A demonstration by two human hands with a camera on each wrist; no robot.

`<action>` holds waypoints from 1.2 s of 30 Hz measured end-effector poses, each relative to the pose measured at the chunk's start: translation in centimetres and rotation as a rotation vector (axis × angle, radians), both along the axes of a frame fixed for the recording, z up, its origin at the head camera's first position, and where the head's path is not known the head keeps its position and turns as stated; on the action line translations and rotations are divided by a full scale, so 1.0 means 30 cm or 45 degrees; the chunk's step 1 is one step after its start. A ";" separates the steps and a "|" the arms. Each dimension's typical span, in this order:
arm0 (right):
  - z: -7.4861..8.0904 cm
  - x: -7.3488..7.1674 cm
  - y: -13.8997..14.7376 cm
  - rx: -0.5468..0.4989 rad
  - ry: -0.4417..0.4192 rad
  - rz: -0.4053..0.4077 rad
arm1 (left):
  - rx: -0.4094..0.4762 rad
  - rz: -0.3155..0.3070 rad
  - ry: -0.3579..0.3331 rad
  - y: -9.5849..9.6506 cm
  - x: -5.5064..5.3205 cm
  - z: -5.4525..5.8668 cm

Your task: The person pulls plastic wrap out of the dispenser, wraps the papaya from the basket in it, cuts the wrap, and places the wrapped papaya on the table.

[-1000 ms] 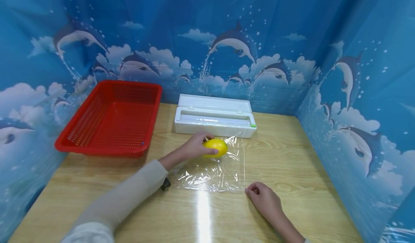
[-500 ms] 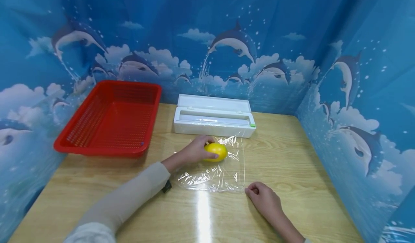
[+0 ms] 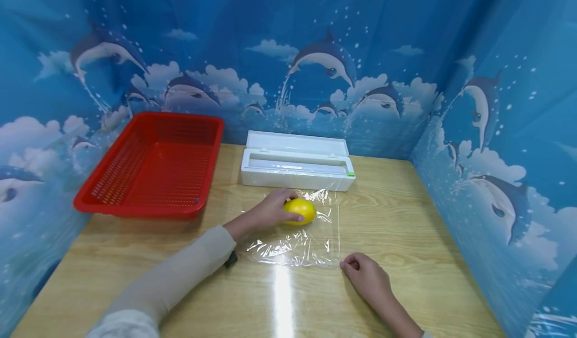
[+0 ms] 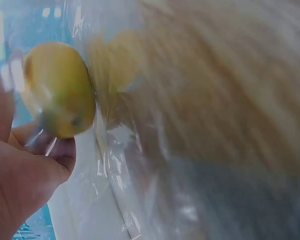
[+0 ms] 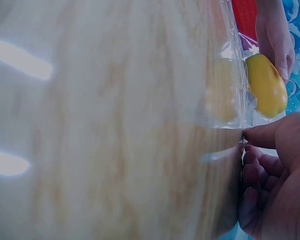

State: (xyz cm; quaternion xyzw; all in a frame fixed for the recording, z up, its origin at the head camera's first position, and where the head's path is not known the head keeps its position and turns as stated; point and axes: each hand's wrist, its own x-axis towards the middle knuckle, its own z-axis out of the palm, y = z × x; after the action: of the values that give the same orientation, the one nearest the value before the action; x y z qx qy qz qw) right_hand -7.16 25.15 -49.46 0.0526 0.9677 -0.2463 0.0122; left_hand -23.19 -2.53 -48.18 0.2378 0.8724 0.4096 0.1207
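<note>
My left hand (image 3: 273, 209) grips a yellow mango (image 3: 303, 211) from its left side, over a sheet of clear plastic wrap (image 3: 311, 245) spread on the table. Greenish tint shows at one end of the mango (image 4: 60, 85) in the left wrist view. The wrap runs forward to a white wrap dispenser box (image 3: 293, 179) whose lid stands raised. At the sheet's near right corner, my right hand (image 3: 368, 279) pinches the edge between thumb and forefinger, its other fingers curled, as the right wrist view shows.
A red perforated plastic basket (image 3: 205, 198) stands at the back left, left of the box. The wooden table (image 3: 396, 218) is enclosed by blue dolphin-print curtains (image 3: 383, 42) at the back and sides. A small green piece (image 3: 350, 174) sits at the box's right end.
My left hand has brought the mango slightly nearer and down onto the plastic wrap, then kept still for the last half second. The right hand has stayed at the corner.
</note>
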 end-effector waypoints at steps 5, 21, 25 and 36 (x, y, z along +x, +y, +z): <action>-0.005 -0.001 0.003 0.005 0.003 -0.006 | 0.018 0.046 -0.070 -0.017 0.004 0.019; -0.004 -0.003 0.002 0.001 0.004 0.000 | 0.116 0.089 -0.044 -0.119 0.087 0.066; -0.002 -0.002 0.000 0.001 0.000 -0.002 | 0.166 0.067 -0.049 -0.169 0.136 0.067; 0.007 0.002 -0.004 0.003 0.006 0.014 | 0.171 0.154 -0.044 -0.323 0.266 0.075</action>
State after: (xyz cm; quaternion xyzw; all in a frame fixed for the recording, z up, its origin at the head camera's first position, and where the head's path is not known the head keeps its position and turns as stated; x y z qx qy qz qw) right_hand -7.09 25.04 -49.26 0.0469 0.9682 -0.2453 0.0113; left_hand -15.21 -12.23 -45.93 0.1854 0.8536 0.4776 0.0946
